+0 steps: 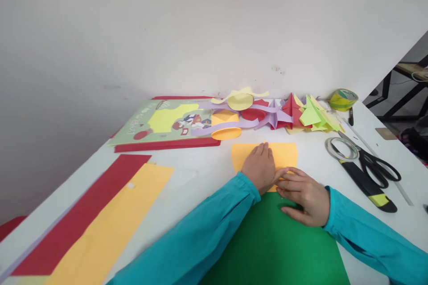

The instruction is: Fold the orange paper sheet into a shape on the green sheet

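An orange paper piece [286, 153] with a rounded right edge lies flat at the middle of the table, its near part on a green sheet [284, 245]. My left hand [260, 167] lies flat on this orange paper, fingers stretched toward its far edge. Beside it my right hand [306, 197] touches the paper's near part, close to the left thumb. The right hand's fingers are loosely spread, the thumb apart over the green sheet. Part of the orange paper is hidden under both hands.
Red [80, 213] and orange strips [117, 218] lie at left. A printed paper pad [150, 118], folded paper shapes [290, 113] and a yellow tape roll [343, 99] line the wall. At right are scissors [376, 167], a white tape roll [343, 148] and a black-and-yellow cutter [364, 182].
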{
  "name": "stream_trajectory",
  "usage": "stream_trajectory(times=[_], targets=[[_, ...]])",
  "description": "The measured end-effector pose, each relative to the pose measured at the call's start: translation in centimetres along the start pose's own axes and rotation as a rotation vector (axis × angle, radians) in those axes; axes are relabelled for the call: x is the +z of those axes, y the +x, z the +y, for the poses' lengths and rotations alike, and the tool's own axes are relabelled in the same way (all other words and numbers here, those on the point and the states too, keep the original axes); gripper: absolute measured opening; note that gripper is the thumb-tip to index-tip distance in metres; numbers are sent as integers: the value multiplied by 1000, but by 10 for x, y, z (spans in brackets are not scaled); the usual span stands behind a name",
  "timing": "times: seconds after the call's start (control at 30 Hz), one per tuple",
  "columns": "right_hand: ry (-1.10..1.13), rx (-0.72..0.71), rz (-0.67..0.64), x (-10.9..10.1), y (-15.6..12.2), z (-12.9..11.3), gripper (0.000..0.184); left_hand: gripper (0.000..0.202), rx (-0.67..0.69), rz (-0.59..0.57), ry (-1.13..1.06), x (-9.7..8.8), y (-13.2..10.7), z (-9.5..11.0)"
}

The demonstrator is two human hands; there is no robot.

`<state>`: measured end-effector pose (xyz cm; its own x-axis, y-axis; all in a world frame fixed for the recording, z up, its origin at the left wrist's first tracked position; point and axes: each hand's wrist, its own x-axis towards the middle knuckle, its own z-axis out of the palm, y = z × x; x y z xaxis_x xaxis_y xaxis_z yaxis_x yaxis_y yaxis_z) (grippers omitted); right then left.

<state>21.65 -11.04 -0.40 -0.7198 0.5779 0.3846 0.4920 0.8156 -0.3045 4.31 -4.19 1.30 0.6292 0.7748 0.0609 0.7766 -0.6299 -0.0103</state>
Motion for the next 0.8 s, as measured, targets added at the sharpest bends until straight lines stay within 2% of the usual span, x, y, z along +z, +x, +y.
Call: stream_trajectory(times=[0.57,0.8], targets=[[-68,16,-11,3,-4,1,36,61,-53,133,-3,7,7,2],[-69,8,-8,2,-4,2,37,60,-37,104,18,3,9,-3]])
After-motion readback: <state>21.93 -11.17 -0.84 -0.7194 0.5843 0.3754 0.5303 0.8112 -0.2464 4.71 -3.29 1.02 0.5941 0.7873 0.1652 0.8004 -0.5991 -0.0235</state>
